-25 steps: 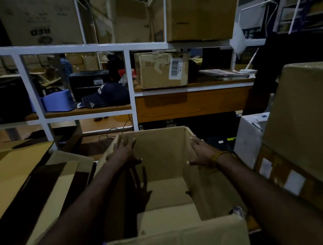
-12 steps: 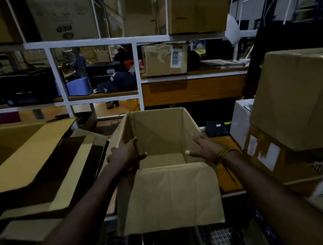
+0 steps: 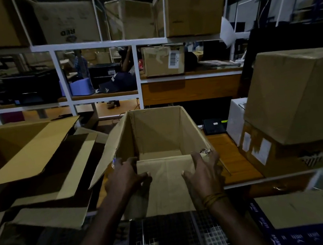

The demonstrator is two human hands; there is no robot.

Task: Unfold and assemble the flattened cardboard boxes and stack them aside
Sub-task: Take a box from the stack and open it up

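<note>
An opened cardboard box (image 3: 158, 135) stands on the table, both hands at its near wall. Left hand (image 3: 125, 177) and right hand (image 3: 204, 170) each grip a near corner. Flattened boxes (image 3: 30, 158) left of it remain unassembled.

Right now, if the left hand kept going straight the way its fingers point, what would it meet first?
The left hand points forward and slightly right, into the open box. It would probably meet the inside of the box's left wall or the far wall first; depth is hard to judge in this dim picture.
</note>
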